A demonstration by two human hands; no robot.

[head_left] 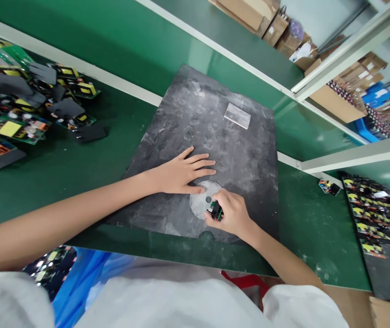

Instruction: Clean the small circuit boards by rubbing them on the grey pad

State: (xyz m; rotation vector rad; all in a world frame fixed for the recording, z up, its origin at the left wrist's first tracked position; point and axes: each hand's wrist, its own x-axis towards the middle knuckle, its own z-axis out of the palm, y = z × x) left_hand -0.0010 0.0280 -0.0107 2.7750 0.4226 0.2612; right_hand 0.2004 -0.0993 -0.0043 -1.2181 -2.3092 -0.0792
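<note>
Bright, even overhead light, soft glare on the green bench (79, 173), faint shadows, and wide-angle bending toward the edges.

The single head-worn camera looked steeply down and forward from close above the green bench (79, 168), tilted clockwise; the dark mat (215, 132) filled the centre, shelving (352, 45) ran toward two o'clock.

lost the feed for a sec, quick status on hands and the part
Left hand flat on grey mat, fingertips at white disc. Right hand grips small component on disc. Clear plastic piece apart.
</note>
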